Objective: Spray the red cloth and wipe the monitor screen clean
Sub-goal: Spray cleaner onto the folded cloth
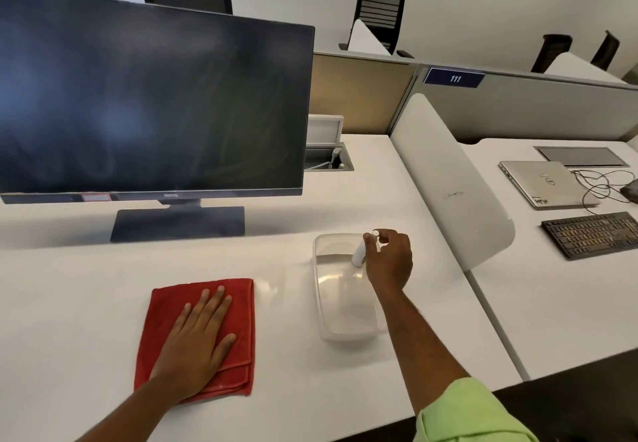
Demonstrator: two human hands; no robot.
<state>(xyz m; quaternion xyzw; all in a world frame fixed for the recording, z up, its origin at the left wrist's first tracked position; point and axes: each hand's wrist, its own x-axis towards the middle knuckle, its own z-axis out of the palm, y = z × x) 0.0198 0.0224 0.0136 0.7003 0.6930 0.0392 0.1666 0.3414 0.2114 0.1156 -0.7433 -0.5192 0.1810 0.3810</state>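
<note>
Your left hand (195,338) lies flat and open on the red cloth (221,369), pinning it to the desk (69,303) for spraying. Your right hand (388,262) curls around the little spray bottle (359,253) in the clear tub (345,327). The monitor (152,103) looks unwiped.

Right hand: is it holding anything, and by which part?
The right hand grips a small white spray bottle near its top, over the clear plastic container. The left hand only rests flat on the red cloth.

White desk (86,286): monitor (152,96), red cloth (238,303), perhaps tub (324,303).
</note>
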